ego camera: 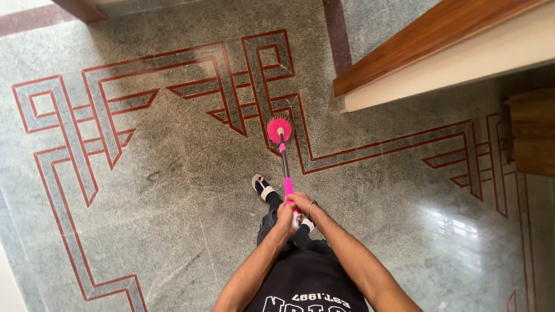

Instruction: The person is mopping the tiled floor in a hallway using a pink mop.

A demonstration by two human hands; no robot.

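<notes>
you grip the pink handle of the mop (284,167) with both hands, your left hand (284,215) wrapped around it just below your right hand (300,202), which is also closed on it. the round pink mop head sits on the grey stone floor (162,190), on the red inlay lines, just left of the wooden stair edge (428,43). your sandalled foot (261,186) stands just left of the mop.

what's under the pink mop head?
The pink mop head sits on the grey stone floor, over a red inlay line. The patch of floor directly beneath it is covered, so its state can't be seen.
</notes>
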